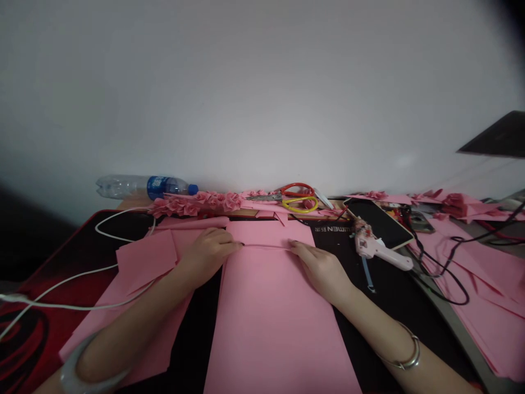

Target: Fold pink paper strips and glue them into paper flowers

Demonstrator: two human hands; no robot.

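A long pink sheet of paper (pixel 270 317) lies in front of me on a dark mat, with other pink paper showing at its edges. Across its upper part runs a thin pink paper strip (pixel 266 246), narrow like a roll or a folded edge; I cannot tell whether it is separate from the sheet. My left hand (pixel 213 249) is closed, pinching the strip's left end. At the right end, my right hand (pixel 320 268) pinches it between thumb and fingers. Both hands rest low over the paper.
Behind lie pink paper flowers (pixel 197 203), a plastic bottle (pixel 135 187) and scissors (pixel 301 198). To the right are a glue gun (pixel 381 251), a phone (pixel 379 221), black cables and pink sheets (pixel 492 317). White cable (pixel 82 307) crosses pink paper (pixel 147 260) at left.
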